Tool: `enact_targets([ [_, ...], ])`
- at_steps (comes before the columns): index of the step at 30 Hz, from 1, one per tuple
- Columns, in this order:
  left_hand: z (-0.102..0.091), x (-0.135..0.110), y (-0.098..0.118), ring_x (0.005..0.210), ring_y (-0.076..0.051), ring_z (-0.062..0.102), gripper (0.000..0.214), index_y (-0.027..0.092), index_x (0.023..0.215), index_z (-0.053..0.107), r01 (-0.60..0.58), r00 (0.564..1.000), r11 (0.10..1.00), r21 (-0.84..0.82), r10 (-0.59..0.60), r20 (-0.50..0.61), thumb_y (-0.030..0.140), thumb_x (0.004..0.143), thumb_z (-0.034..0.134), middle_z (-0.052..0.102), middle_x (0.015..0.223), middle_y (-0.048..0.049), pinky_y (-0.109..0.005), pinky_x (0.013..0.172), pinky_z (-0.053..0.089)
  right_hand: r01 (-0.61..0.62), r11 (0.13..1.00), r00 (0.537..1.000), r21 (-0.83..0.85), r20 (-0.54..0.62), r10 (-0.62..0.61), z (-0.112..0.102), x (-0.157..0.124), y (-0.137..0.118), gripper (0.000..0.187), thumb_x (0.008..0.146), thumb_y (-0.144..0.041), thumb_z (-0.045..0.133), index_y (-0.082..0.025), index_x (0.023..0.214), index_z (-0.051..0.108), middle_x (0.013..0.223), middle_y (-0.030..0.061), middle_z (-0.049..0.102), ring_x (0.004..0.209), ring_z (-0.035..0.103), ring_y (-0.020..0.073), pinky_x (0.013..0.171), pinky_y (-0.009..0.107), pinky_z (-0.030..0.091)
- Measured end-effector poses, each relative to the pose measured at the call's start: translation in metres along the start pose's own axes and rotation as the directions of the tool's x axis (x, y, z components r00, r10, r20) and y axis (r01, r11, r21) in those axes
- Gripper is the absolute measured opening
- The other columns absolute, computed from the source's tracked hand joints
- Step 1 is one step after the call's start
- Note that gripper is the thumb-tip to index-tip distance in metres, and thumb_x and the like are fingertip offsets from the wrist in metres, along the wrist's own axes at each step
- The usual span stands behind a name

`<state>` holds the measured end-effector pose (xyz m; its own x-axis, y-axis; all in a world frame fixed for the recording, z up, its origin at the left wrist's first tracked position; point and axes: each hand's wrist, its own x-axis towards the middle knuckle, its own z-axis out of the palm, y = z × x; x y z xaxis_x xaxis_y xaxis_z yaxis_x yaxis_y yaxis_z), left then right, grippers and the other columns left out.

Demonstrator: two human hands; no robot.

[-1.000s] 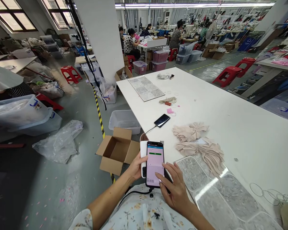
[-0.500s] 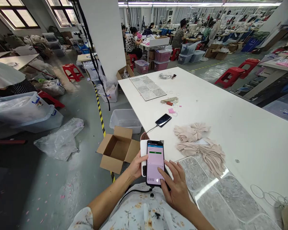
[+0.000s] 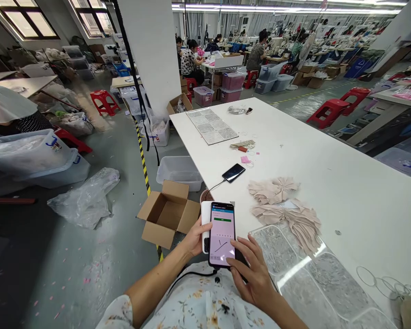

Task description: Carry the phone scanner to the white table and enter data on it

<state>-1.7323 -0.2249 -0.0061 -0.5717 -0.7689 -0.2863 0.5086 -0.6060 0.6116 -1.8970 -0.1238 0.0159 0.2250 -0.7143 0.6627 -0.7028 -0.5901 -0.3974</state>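
A smartphone (image 3: 222, 233) with a lit pink screen is held upright near my body, a white slab-like device (image 3: 205, 224) behind it. My left hand (image 3: 196, 237) wraps round both from the left, thumb on the phone's edge. Dark strokes show on the lower half of the screen. Over the phone's lower right lies my right hand (image 3: 251, 269), fingers spread, a fingertip at the glass. A black cable (image 3: 198, 273) runs from the phone's bottom. To the right, two bundles of pleated beige fabric (image 3: 274, 190) lie on the white table (image 3: 332, 183).
A second black phone (image 3: 233, 172) lies plugged in on the table. Grey patterned mats (image 3: 212, 125) sit at the far left and near right. An open cardboard box (image 3: 167, 214) and a clear plastic bin (image 3: 179, 172) stand on the floor. Co-workers (image 3: 192, 61) sit farther back.
Dark handwritten-looking strokes have appeared on the lower screen. My right hand's fingers have shifted slightly right and down. My left hand still holds the phone.
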Motion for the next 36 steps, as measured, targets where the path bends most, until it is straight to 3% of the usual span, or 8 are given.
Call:
enact_targets([
  [6, 0.001, 0.001, 0.000, 0.099, -0.027, 0.061, 0.056, 0.022, 0.124, 0.051, 0.015, 1.000, 1.000, 0.012, -0.014, -0.018, 0.024, 0.071, 0.069, 0.065, 0.111, -0.0109, -0.041, 0.088, 0.044, -0.059, 0.997, 0.993, 0.058, -0.096, 0.064, -0.007, -0.004, 0.000, 0.026, 0.079, -0.005, 0.047, -0.015, 0.100, 0.059, 0.122, 0.0132, 0.048, 0.115, 0.047, 0.0281, 0.099, 0.058, 0.036],
  [15, 0.001, -0.004, -0.002, 0.110, -0.031, 0.056, 0.054, 0.021, 0.125, 0.050, 0.000, 0.999, 1.000, 0.022, -0.001, 0.034, 0.024, 0.074, 0.067, 0.061, 0.120, -0.0127, -0.044, 0.092, 0.043, -0.056, 0.997, 0.996, -0.047, -0.071, 0.052, -0.001, 0.006, -0.006, 0.030, 0.080, -0.005, 0.048, -0.017, 0.106, 0.060, 0.124, 0.0127, 0.047, 0.116, 0.046, 0.0282, 0.099, 0.056, 0.036],
  [30, 0.002, -0.011, -0.005, 0.106, -0.027, 0.059, 0.057, 0.021, 0.128, 0.047, 0.001, 0.998, 1.000, -0.006, -0.001, 0.056, 0.022, 0.074, 0.065, 0.061, 0.119, -0.0125, -0.041, 0.093, 0.043, -0.052, 0.992, 0.999, -0.111, -0.018, 0.051, 0.023, 0.016, -0.010, 0.028, 0.084, -0.008, 0.047, -0.018, 0.108, 0.059, 0.130, 0.0118, 0.043, 0.122, 0.039, 0.0306, 0.101, 0.060, 0.029],
  [36, 0.000, -0.010, -0.006, 0.108, -0.028, 0.058, 0.058, 0.020, 0.127, 0.048, 0.011, 0.999, 1.000, -0.023, -0.010, 0.031, 0.022, 0.073, 0.067, 0.062, 0.118, -0.0126, -0.042, 0.095, 0.041, -0.035, 0.996, 0.998, -0.082, -0.060, 0.031, 0.016, 0.012, -0.010, 0.035, 0.082, -0.006, 0.048, -0.018, 0.114, 0.056, 0.127, 0.0123, 0.045, 0.121, 0.041, 0.0304, 0.101, 0.060, 0.031],
])
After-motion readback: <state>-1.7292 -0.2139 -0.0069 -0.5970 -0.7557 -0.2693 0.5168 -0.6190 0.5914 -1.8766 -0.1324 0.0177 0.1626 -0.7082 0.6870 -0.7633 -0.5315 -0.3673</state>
